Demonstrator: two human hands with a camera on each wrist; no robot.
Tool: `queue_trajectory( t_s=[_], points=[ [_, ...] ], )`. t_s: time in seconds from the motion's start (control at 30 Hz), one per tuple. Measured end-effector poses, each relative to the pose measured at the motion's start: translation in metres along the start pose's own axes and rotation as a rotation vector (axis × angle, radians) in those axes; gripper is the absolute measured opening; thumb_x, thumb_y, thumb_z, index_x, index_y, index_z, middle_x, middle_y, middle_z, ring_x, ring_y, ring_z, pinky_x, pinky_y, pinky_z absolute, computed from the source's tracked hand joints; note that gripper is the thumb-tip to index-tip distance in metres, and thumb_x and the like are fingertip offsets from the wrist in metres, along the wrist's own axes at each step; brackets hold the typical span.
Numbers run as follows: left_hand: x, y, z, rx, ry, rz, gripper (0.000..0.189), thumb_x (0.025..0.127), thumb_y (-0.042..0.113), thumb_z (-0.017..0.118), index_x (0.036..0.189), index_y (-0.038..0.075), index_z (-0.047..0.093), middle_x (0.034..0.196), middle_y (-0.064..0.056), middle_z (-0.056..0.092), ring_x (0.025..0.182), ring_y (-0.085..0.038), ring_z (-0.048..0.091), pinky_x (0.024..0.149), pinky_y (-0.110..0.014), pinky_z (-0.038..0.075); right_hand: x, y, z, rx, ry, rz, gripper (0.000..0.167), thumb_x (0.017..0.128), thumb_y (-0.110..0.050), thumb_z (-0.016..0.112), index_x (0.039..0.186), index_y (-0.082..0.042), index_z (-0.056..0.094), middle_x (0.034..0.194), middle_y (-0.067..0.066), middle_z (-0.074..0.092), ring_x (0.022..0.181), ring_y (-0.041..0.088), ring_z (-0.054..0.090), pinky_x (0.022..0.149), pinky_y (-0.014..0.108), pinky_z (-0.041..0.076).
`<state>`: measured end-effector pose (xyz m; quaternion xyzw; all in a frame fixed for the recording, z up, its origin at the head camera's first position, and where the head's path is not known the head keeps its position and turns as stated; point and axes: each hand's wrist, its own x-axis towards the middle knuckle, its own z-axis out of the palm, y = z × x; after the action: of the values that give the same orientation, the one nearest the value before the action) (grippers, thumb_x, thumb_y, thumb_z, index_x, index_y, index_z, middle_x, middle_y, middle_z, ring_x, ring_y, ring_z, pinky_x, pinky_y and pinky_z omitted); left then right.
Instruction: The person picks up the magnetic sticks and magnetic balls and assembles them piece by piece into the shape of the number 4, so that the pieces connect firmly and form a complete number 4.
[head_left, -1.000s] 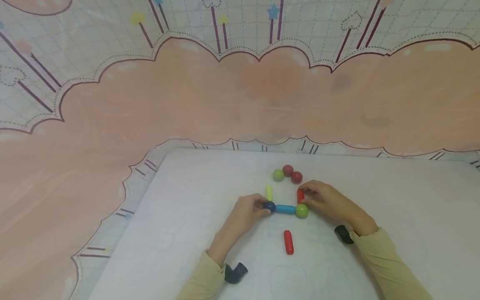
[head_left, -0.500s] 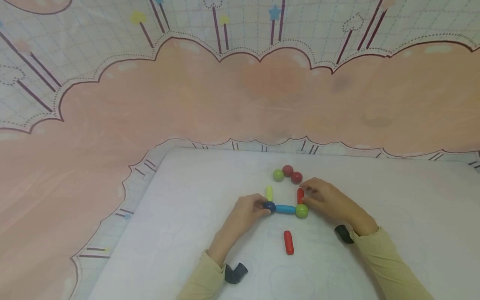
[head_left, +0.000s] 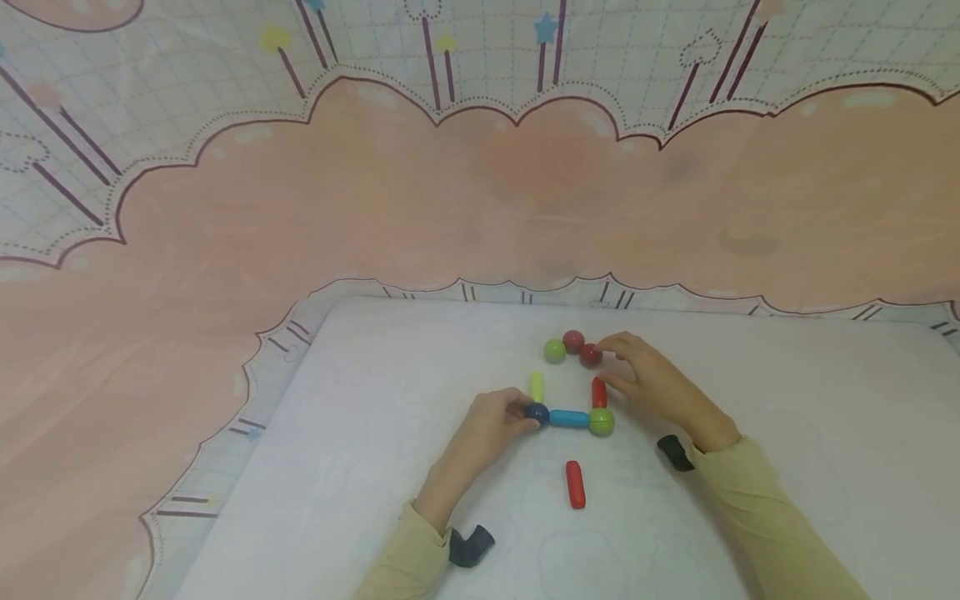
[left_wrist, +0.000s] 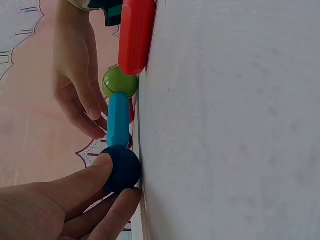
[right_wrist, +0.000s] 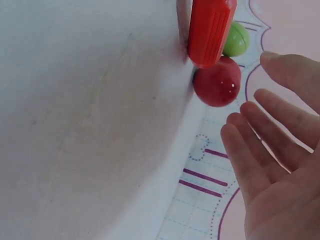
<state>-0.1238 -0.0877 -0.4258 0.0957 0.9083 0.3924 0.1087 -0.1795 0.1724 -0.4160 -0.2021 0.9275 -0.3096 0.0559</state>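
My left hand (head_left: 491, 429) pinches a dark blue ball (left_wrist: 123, 169) between thumb and fingers. A light blue rod (head_left: 570, 418) joins that ball to a green ball (head_left: 602, 422). From the blue ball a yellow rod (head_left: 537, 387) points toward the back, and a red rod (head_left: 599, 392) runs back from the green one. My right hand (head_left: 660, 385) hovers with spread, relaxed fingers beside the red rod and close to a red ball (right_wrist: 217, 82). Nothing lies in its grasp in the right wrist view.
Behind the joined pieces sit another red ball (head_left: 573, 341) and a second green ball (head_left: 555, 351), touching or nearly so. A loose red rod (head_left: 575, 484) lies nearer the front of the white table (head_left: 300, 467). A patterned cloth (head_left: 450, 200) hangs at the back.
My right hand has left the red rod at the green ball and shifted toward the back, near the red balls. The left hand keeps its pinch on the dark blue ball.
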Motion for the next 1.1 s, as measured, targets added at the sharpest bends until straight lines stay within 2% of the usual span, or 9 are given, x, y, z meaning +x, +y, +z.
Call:
queue_trajectory(
  t_s=[0.23, 0.47, 0.77, 0.93, 1.1],
  points=[
    [0.001, -0.002, 0.001, -0.006, -0.002, 0.009, 0.028, 0.088, 0.016, 0.075, 0.114, 0.009, 0.069, 0.101, -0.003, 0.073, 0.087, -0.011, 0.067, 0.081, -0.025, 0.056, 0.009, 0.001, 0.004, -0.003, 0.011, 0.008, 0.042, 0.094, -0.014, 0.068, 0.133, -0.005, 0.057, 0.136, 0.015, 0.055, 0.127, 0.034, 0.052, 0.106, 0.052, 0.045],
    [0.001, -0.002, 0.001, 0.003, 0.002, 0.006, 0.029, 0.088, 0.016, 0.075, 0.115, 0.009, 0.069, 0.1, -0.003, 0.073, 0.087, -0.011, 0.066, 0.081, -0.026, 0.056, 0.015, 0.0, 0.007, -0.031, 0.015, -0.018, 0.036, 0.096, -0.008, 0.063, 0.13, -0.001, 0.06, 0.131, 0.018, 0.058, 0.121, 0.036, 0.056, 0.103, 0.053, 0.047],
    [-0.001, -0.002, 0.001, 0.001, 0.004, 0.005, 0.029, 0.088, 0.017, 0.075, 0.115, 0.009, 0.068, 0.101, -0.003, 0.073, 0.088, -0.012, 0.067, 0.082, -0.027, 0.056, 0.021, -0.003, 0.009, 0.006, 0.012, 0.077, 0.033, 0.094, -0.012, 0.067, 0.127, -0.004, 0.064, 0.122, 0.013, 0.063, 0.115, 0.032, 0.06, 0.1, 0.05, 0.051],
    [-0.001, -0.002, 0.001, -0.003, 0.004, 0.008, 0.028, 0.089, 0.017, 0.075, 0.115, 0.009, 0.068, 0.102, -0.003, 0.073, 0.089, -0.012, 0.067, 0.082, -0.027, 0.057, 0.024, -0.002, 0.01, 0.052, 0.003, 0.093, 0.033, 0.094, -0.009, 0.066, 0.126, -0.001, 0.063, 0.119, 0.014, 0.065, 0.113, 0.033, 0.062, 0.098, 0.048, 0.052],
    [-0.001, -0.002, 0.0, -0.006, 0.003, 0.007, 0.029, 0.089, 0.017, 0.074, 0.116, 0.009, 0.068, 0.102, -0.003, 0.073, 0.09, -0.012, 0.067, 0.082, -0.027, 0.057, 0.025, -0.002, 0.009, 0.053, -0.002, 0.1, 0.033, 0.094, -0.01, 0.067, 0.126, 0.0, 0.063, 0.119, 0.015, 0.065, 0.113, 0.033, 0.062, 0.099, 0.049, 0.052]
  ],
)
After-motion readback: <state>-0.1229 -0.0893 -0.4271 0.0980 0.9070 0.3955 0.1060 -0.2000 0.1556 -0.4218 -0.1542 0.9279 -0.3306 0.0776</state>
